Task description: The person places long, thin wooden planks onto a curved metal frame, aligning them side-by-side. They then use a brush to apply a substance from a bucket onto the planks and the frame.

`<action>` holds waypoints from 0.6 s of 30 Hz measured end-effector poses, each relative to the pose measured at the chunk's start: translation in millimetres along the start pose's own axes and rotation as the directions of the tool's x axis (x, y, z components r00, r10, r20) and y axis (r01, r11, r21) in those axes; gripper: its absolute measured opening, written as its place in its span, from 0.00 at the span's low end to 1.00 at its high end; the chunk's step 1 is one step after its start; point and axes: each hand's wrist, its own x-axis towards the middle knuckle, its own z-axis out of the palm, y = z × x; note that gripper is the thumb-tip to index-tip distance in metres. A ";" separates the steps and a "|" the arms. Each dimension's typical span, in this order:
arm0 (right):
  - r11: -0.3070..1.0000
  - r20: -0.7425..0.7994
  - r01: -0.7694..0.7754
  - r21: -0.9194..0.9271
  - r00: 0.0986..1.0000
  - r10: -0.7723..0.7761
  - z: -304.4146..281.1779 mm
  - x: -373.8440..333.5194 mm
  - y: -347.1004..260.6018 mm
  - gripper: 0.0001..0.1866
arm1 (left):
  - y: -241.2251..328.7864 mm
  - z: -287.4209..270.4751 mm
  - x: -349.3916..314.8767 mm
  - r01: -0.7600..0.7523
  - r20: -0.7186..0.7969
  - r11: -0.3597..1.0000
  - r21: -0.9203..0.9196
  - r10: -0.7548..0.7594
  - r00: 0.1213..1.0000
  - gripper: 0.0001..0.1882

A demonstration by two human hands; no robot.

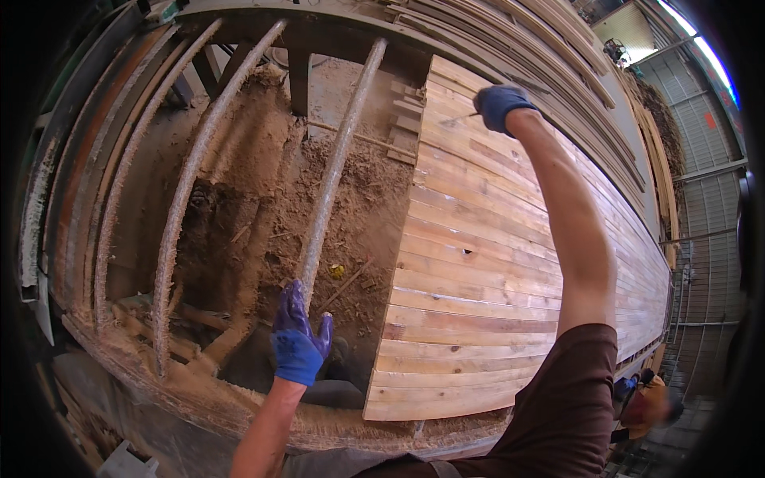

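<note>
The left hand (301,338), in a blue and purple glove, was open, its fingers loosely spread and wrapped around nothing. Its fingertips lay at the near end of a long grey metal bar (343,163) crusted with dust; whether they touched it could not be told. The right hand (504,109), in a dark blue glove, was closed on a thin tool (462,118), which pointed leftward and was too small and blurred to identify.

Below the right hand, and to the right of the left one, lay the broad panel of pale brown wooden strips (470,279), set edge to edge. The right forearm and a dark brown sleeve (578,374) crossed above it, hiding a swath of its surface.

Left of the left hand ran two more dust-caked metal bars (195,159), with long dark steel rails (72,151) farther out. The bars stood across the opening between the hand and the brown sawdust-covered ground (319,215). Down there, just beyond the left hand, lay a small yellow object (337,272) and a thin reddish-brown stick (348,283). A small pile of short wooden slats (405,123) sat left of the right hand, by the panel's edge.

Beyond the right hand were long stacked brown boards (550,72); well to its right rose a grey metal-sheet wall (701,231). A person in an orange-brown top (645,402) was below and right of the right hand, well apart.
</note>
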 end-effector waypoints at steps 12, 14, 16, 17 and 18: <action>0.997 -0.161 0.057 -0.045 0.985 -0.064 -8.9 -6.2 -20.1 0.09 | 6.2 -3.2 7.2 0.000 -0.011 0.999 0.036 0.000 1.000 0.44; 0.995 -0.132 0.077 -0.062 0.988 -0.084 -8.4 -7.0 -17.2 0.09 | 5.3 -2.7 5.2 -0.003 -0.016 0.999 0.041 0.004 1.000 0.43; 0.992 -0.077 0.084 -0.098 0.993 -0.092 -7.2 -10.3 -15.1 0.09 | 3.7 -1.8 2.1 -0.033 -0.056 0.998 0.053 0.036 0.998 0.42; 0.986 -0.033 0.075 -0.148 0.996 -0.080 -10.5 -19.0 -12.0 0.09 | 4.1 -2.5 2.4 -0.041 -0.056 0.998 0.040 0.044 0.998 0.42; 0.984 -0.015 0.060 -0.165 0.998 -0.063 -0.6 -25.1 1.5 0.09 | 5.6 -4.7 2.3 -0.054 -0.043 0.998 0.030 0.055 0.998 0.42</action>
